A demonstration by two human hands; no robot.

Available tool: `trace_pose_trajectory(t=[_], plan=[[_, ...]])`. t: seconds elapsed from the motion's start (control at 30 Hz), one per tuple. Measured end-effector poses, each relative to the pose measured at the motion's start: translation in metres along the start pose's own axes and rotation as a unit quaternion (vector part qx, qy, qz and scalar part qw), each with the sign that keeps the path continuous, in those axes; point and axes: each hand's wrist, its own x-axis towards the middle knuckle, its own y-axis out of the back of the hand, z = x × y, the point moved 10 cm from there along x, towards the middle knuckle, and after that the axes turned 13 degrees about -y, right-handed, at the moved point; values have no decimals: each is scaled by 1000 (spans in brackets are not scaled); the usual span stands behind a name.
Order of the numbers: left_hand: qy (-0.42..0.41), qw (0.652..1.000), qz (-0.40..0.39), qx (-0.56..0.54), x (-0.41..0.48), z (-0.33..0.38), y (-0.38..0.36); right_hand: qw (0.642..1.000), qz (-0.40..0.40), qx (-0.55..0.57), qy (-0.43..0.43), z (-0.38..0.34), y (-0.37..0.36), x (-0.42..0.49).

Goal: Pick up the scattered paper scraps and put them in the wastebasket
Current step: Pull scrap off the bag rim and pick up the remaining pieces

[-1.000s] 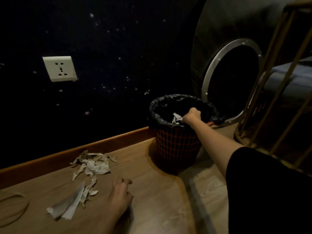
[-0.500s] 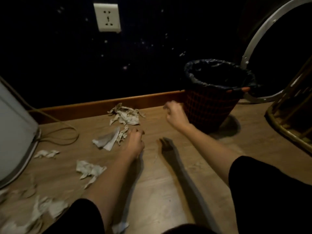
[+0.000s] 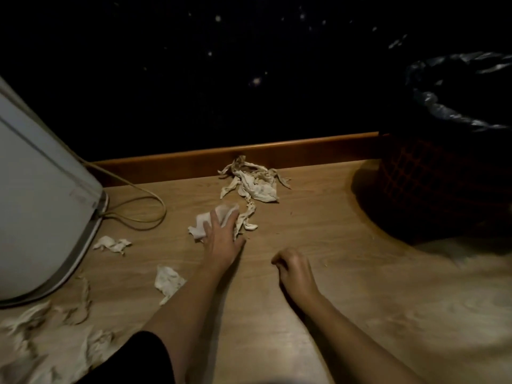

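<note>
Torn white paper scraps lie on the wooden floor. A tangled pile (image 3: 256, 185) sits against the baseboard. My left hand (image 3: 221, 236) lies flat on a flat scrap (image 3: 199, 227), fingers spread over it, not closed around it. A twisted strip (image 3: 247, 219) touches that hand's right side. My right hand (image 3: 293, 268) hovers beside it, loosely curled with nothing in it. Single scraps lie at the left (image 3: 112, 243) and by my left forearm (image 3: 167, 281); several more are at bottom left (image 3: 55, 328). The red mesh wastebasket (image 3: 415, 176) with a black liner (image 3: 454, 112) stands far right.
A white rounded appliance (image 3: 41, 203) stands at the left, with a yellowish cable (image 3: 144, 212) looping on the floor beside it. A brown baseboard (image 3: 304, 148) runs under the dark speckled wall. The wastebasket casts a dark shadow on the floor.
My right hand left the wastebasket rim and came back down near the left hand, empty. My left hand slid forward onto the flat scrap. The view swung left and downward.
</note>
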Motion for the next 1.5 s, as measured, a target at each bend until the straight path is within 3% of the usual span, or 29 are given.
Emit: trace_pose_trajectory(t=[0.1,0.2,0.43,0.57,0.73,0.87,0.97,1.1,1.2,1.3,1.4,1.5], plan=[[7,1000,-24,-4,27,-3,-20,999,10,29,-13,-22,3,72],[-34,997,-8,69,40,2,-25,997,54,50,-31,-46,17,142],[-47,989,-25,137,57,9,-14,984,-77,-115,-115,-45,-35,233],[-20,994,4,105,63,0,-9,984,-30,-175,-33,-67,-60,230],[-30,993,21,109,64,-1,0,989,8,-112,95,-89,-76,191],[-48,995,32,81,58,-5,5,988,13,-98,118,-87,-66,165],[-59,997,17,50,33,-7,3,994,10,-74,83,-75,-52,141],[-67,995,52,-56,-4,-9,17,997,72,7,-23,-43,7,99],[-75,988,80,-108,-10,26,43,993,103,33,-53,-35,62,64],[-91,976,110,-162,8,94,78,986,159,19,-34,-52,135,54],[-172,952,164,-193,31,189,133,975,221,-4,13,-88,227,59],[-235,935,168,-206,44,285,178,958,286,-10,15,-105,323,59]])
